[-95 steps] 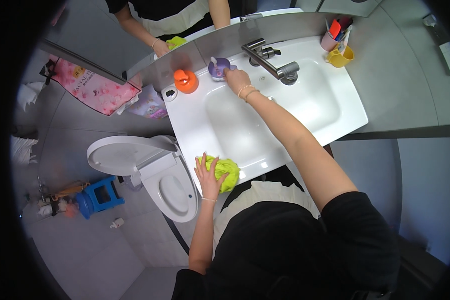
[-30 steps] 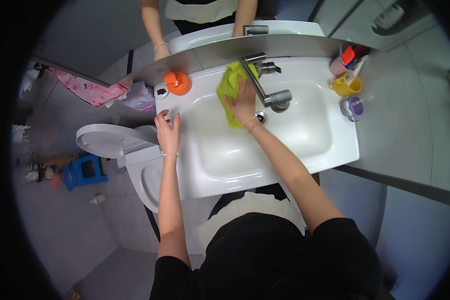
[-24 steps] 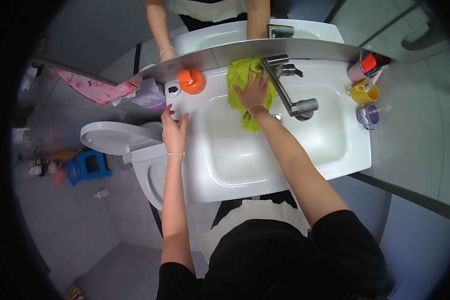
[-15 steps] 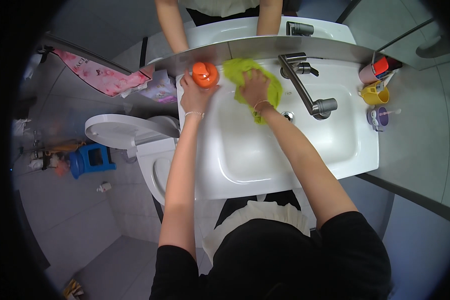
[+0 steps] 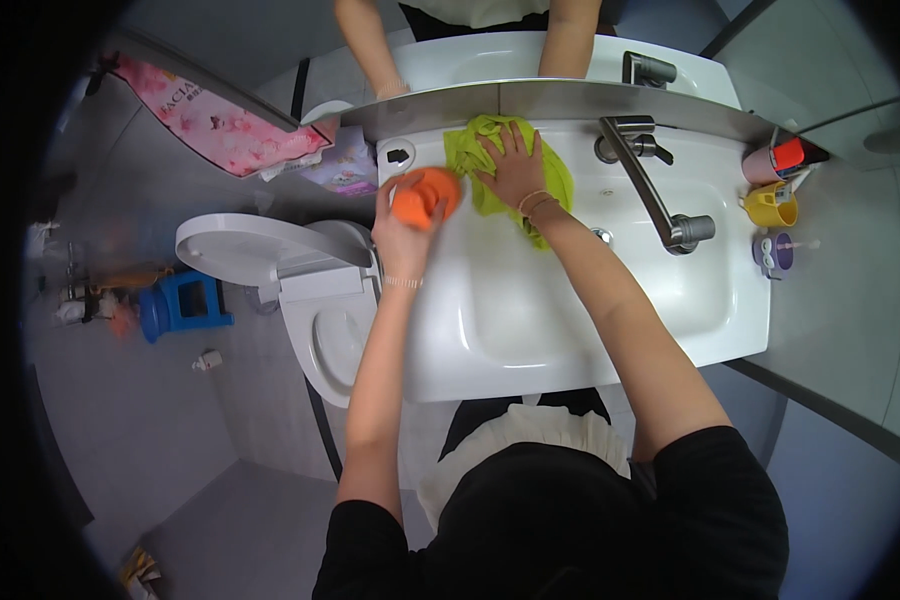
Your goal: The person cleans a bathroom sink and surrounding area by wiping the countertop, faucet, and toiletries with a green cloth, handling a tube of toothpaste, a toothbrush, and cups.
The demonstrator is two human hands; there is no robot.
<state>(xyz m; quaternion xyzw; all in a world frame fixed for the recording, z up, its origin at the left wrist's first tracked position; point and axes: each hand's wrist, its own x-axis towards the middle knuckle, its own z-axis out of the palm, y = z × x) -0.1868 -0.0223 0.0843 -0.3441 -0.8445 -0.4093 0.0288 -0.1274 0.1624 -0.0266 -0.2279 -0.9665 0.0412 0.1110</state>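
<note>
We see the lime-green cloth (image 5: 560, 190) spread over the back left of the white washbasin surface (image 5: 435, 340), directly under our right hand (image 5: 517, 172), which presses flat on it with fingers extended. The orange pump bottle (image 5: 435, 190), slightly blurred, sits within our left hand (image 5: 404, 225), whose fingers curl around its sides; we cannot tell whether its base touches the surface. Just behind it is a round white container (image 5: 397, 156). Right of the cloth stands the metal faucet (image 5: 640, 185); farther right, a yellow cup (image 5: 770, 208) and a purple cup (image 5: 776, 253).
</note>
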